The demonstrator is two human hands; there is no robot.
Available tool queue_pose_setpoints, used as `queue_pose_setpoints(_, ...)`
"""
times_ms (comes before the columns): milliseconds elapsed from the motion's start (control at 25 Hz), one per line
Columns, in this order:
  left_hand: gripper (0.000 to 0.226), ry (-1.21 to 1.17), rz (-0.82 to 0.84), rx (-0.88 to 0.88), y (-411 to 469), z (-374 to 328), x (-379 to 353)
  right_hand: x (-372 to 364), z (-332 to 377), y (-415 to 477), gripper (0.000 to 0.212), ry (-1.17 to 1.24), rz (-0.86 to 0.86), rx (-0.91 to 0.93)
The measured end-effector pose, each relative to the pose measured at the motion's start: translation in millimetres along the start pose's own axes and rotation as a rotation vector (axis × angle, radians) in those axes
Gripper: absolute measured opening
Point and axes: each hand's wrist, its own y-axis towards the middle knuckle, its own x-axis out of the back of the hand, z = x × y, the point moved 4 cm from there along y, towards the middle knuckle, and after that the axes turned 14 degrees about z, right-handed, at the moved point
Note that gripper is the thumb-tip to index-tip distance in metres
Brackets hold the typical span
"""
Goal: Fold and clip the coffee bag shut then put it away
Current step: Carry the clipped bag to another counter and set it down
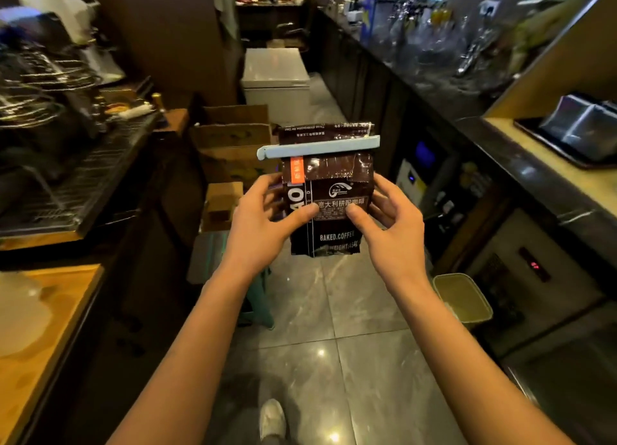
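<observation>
A dark brown coffee bag (329, 191) with white print and an orange label is held upright in the air at chest height, over the aisle floor. Its top is folded over, and a long pale blue clip (317, 148) is clamped straight across the fold. My left hand (263, 221) grips the bag's left side with the thumb on its front. My right hand (389, 221) holds the right side the same way.
Open cardboard boxes (233, 140) and a white chest freezer (275, 77) stand ahead in the narrow aisle. A coffee machine and wire rack (50, 117) fill the left counter. A dark counter with glassware (434, 54) runs along the right, a small bin (462, 299) below it.
</observation>
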Motion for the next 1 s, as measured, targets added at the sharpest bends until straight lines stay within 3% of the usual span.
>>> queue_pose_setpoints(320, 0.050, -0.019, 0.080, -0.051, 123, 28, 50, -34, -19, 112, 0.051, -0.063, -0.121, -0.038)
queue_pose_setpoints(560, 0.057, -0.009, 0.132, -0.079, 208, 52, 78, -49, -38, 186, 0.052, -0.103, -0.163, -0.072)
queue_pose_setpoints(1000, 0.062, 0.000, 0.200, -0.042, 385, 101, 35, 3, -136, 332, 0.053, -0.089, -0.216, -0.130)
